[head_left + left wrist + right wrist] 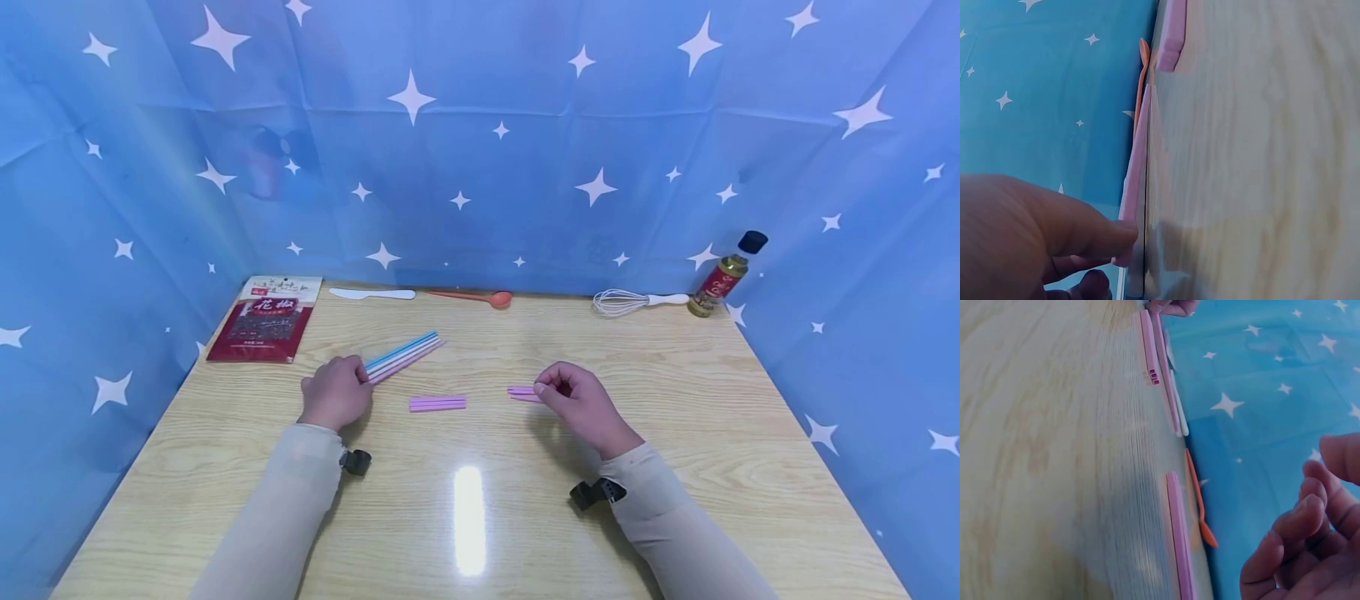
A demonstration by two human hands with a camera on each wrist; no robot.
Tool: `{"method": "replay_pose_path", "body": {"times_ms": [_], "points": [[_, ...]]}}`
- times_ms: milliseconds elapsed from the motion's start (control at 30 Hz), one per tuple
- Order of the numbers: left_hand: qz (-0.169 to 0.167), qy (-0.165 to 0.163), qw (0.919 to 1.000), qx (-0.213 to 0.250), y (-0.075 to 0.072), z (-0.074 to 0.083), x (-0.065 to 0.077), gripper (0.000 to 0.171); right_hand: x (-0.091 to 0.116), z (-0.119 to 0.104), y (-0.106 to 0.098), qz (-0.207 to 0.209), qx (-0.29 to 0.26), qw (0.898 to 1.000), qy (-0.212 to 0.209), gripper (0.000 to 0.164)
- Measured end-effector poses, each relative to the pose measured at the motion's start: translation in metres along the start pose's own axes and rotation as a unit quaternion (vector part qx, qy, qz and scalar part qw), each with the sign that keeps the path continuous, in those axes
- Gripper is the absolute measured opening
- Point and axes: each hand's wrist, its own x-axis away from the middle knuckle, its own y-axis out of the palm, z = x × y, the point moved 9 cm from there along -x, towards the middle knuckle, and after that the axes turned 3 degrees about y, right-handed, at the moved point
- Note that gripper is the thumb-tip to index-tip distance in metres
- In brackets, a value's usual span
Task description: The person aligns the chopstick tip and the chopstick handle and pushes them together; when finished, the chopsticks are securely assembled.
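My left hand (336, 393) grips one end of a bundle of long blue, white and pink sticks (405, 353), which lies slanted on the wooden table (480, 517). In the left wrist view its thumb (1104, 234) presses on the bundle's pink stick (1135, 169). Between the hands lies a short stack of pink pieces (437, 403). My right hand (573, 398) hovers with loosely curled fingers at the end of another short pink stack (521, 392). In the right wrist view those fingers (1297, 550) stand apart from that stack (1179, 544) and hold nothing.
Along the back edge lie a red spice packet (264, 319), a white plastic knife (372, 293), an orange spoon (480, 296), a whisk (633, 302) and a small bottle (726, 275). A blue star-printed cloth (480, 167) walls in three sides.
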Motion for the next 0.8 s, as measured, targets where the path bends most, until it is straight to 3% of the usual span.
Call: {"method": "replay_pose_path", "body": {"times_ms": [333,467,533,633,733,800], "points": [[-0.006,-0.019,0.9998,-0.005,0.000,-0.006,-0.001,0.005,0.000,0.003,0.000,0.001,0.008,1.000,0.001,0.006],[0.006,-0.015,0.9998,0.008,-0.001,-0.004,-0.001,0.004,0.000,0.002,0.000,-0.002,0.017,1.000,0.004,0.006],[0.017,0.008,0.9996,0.021,-0.002,0.003,-0.001,0.004,0.000,0.004,0.000,-0.003,0.032,0.999,0.012,0.006],[0.016,0.072,0.9962,0.046,0.003,0.019,0.000,0.005,0.000,0.010,0.001,-0.011,0.072,0.997,0.036,0.006],[-0.022,0.144,0.9866,0.075,0.015,0.040,0.005,0.005,0.001,0.018,0.003,-0.031,0.127,0.989,0.065,0.007],[-0.051,0.172,0.9799,0.088,0.023,0.051,0.009,0.006,0.002,0.021,0.006,-0.050,0.159,0.983,0.078,0.010]]}}
